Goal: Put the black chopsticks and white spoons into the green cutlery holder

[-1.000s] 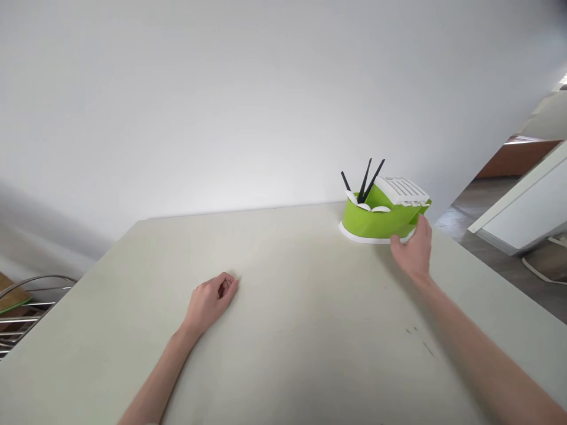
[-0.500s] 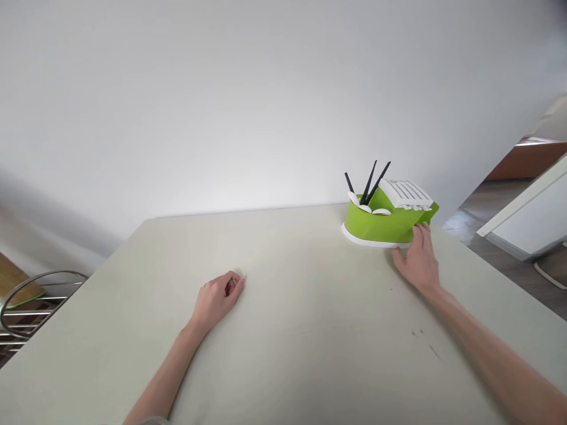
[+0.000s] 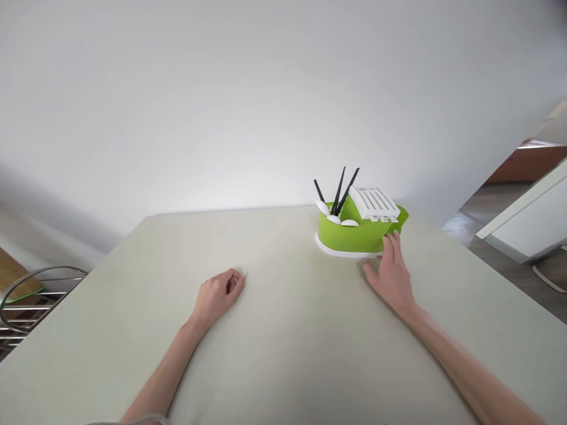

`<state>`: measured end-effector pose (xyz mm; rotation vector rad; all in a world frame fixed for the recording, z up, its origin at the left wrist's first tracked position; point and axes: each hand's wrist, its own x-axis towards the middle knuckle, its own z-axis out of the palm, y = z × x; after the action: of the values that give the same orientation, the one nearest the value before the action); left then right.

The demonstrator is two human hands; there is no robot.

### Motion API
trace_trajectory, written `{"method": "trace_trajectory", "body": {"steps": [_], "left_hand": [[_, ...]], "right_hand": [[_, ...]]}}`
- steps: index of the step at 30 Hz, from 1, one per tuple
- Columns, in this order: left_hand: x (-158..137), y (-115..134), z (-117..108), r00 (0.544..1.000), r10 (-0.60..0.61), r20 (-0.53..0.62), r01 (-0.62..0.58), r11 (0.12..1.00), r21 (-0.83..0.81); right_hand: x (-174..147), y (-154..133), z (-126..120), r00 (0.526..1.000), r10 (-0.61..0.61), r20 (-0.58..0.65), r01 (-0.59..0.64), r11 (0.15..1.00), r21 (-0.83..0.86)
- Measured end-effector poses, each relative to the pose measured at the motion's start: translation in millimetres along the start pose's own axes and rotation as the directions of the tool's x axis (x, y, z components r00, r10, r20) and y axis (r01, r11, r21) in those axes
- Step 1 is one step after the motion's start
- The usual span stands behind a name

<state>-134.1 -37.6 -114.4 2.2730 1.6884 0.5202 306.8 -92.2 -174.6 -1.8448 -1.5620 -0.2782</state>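
Observation:
A green cutlery holder with a white base stands near the back of the table. Black chopsticks and white spoons stick out of its left part, and a slotted white top covers the right part. My right hand grips the holder's right end, the thumb low in front and the fingertips partly hidden against its side. Loosely curled on the tabletop, my left hand rests left of the middle, with nothing visible in it.
The pale table meets a white wall at the back. A metal rack stands beyond the left edge. Past the right edge are the floor and a white cabinet-like piece.
The cutlery holder has slid left and slightly nearer, together with my right hand. My right forearm now covers the dark marks on the table. My left hand has stayed put.

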Motion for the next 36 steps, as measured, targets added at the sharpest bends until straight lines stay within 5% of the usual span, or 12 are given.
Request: {"method": "trace_trajectory", "body": {"steps": [17,36], "left_hand": [[-0.4,-0.4,0.3,1.0,0.005,-0.001,-0.005,1.0,0.001],[1.4,-2.1,-3.2,0.997,-0.06,-0.056,0.048,0.98,-0.194]], "right_hand": [[-53.9,-128.6,-4.8,0.989,-0.141,0.051,0.128,0.973,0.191],[-55.4,-127.6,-9.7,0.977,-0.201,0.069,0.163,0.917,0.363]]}}
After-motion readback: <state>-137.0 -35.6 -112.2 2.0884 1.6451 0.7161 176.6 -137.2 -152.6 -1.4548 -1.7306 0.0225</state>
